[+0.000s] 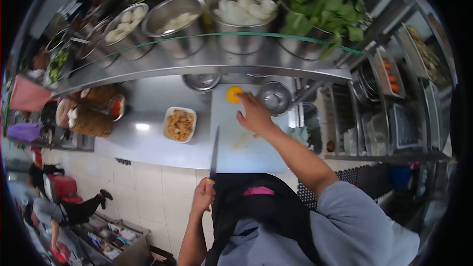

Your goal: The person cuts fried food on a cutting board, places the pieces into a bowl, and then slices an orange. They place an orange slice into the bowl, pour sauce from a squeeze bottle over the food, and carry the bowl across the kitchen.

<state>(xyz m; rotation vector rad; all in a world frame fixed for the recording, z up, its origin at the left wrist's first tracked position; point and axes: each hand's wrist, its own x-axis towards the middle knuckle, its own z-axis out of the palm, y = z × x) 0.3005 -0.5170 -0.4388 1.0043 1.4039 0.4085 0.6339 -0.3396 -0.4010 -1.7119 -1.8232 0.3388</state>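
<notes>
A knife (215, 153) points up and away from me, its handle wrapped in my left hand (203, 194) near the counter's front edge. At the far end of the pale cutting board (246, 140), the fingers of my right hand (253, 113) reach the edge of a round yellow-orange item (234, 94); whether they grip it I cannot tell. Small orange bits and stains lie on the board. An empty metal bowl (274, 98) is just right of my right hand. To the left of the board sits a white dish (180, 124) of chopped food.
Above the counter a metal shelf (197, 61) holds steel pots of pale vegetables (244, 12) and leafy greens (320, 10). Racks with a tray of carrots (391, 76) stand at right. Brown bundles (91, 120) lie at left. Another person (51, 212) is at lower left.
</notes>
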